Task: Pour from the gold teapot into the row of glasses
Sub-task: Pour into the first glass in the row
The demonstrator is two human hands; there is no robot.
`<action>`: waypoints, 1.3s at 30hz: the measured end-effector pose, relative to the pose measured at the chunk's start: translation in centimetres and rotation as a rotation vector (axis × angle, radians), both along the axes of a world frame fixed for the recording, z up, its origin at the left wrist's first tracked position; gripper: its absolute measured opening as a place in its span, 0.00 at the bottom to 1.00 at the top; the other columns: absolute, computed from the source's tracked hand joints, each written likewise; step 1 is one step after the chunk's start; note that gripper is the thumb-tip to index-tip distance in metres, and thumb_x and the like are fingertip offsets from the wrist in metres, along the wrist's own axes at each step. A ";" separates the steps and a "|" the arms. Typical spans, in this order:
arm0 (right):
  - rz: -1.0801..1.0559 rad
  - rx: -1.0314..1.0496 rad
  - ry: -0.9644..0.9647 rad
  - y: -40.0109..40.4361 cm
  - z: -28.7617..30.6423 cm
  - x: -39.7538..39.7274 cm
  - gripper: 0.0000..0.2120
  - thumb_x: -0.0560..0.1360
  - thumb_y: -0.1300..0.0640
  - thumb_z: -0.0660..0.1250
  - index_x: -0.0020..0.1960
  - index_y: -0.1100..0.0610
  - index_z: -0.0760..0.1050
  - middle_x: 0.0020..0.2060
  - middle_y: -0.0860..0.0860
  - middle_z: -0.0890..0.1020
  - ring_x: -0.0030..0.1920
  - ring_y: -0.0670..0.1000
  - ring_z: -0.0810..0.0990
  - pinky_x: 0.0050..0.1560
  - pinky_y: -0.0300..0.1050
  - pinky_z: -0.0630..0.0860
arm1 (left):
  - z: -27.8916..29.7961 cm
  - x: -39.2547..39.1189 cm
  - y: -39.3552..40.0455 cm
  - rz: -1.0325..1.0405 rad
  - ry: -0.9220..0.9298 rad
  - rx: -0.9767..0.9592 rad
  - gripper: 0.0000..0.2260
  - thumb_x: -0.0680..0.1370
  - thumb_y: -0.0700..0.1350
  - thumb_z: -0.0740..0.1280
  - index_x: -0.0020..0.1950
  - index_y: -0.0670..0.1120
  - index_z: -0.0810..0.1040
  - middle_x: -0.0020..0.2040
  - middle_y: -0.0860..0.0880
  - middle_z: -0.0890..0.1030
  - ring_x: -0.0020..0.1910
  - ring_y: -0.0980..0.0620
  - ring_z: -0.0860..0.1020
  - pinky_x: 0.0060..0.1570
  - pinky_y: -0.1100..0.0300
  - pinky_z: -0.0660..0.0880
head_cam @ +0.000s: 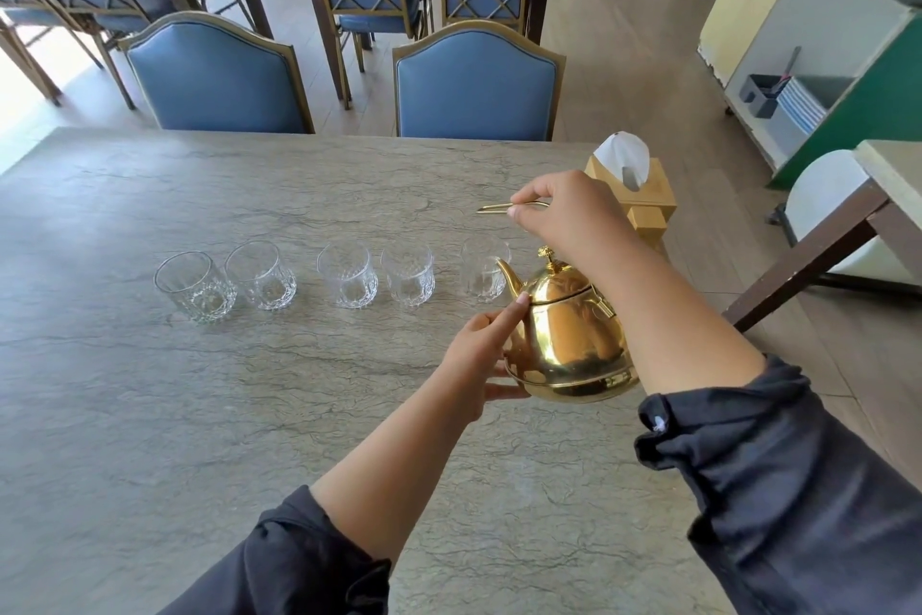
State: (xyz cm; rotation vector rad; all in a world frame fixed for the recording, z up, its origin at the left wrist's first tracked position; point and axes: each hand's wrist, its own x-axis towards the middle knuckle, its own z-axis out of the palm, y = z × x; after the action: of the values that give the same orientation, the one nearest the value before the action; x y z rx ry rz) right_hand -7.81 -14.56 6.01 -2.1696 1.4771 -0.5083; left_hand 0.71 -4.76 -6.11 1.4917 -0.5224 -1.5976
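Observation:
A shiny gold teapot [569,335] is held just above the grey stone table [149,415], its spout pointing up-left toward the rightmost glass [484,272]. My right hand [564,215] grips the thin gold handle above the lid. My left hand [481,355] steadies the pot's left side, the index finger laid along the rim by the lid. Several clear cut glasses stand in a row across the table, from the leftmost glass [195,286] to the rightmost; all look empty.
A wooden tissue box [643,200] stands at the table's right edge behind my right hand. Two blue chairs [476,85] are tucked in at the far side. Another table [848,215] stands to the right.

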 end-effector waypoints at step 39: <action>0.052 -0.002 0.070 -0.1 1.1 0.3 0.12 0.78 0.51 0.67 0.58 0.54 0.82 0.57 0.52 0.83 0.40 0.49 0.78 0.34 0.37 0.68 | 0.5 -0.6 0.2 -0.003 0.010 0.012 0.24 0.74 0.64 0.70 0.62 0.49 0.75 0.53 0.37 0.84 0.46 0.42 0.84 0.50 0.42 0.83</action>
State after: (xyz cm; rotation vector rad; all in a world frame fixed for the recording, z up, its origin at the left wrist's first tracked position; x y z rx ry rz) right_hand -7.54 -14.62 7.10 -2.2424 1.4529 -0.4202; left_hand 0.16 -4.51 -5.61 1.4910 -0.5102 -1.6121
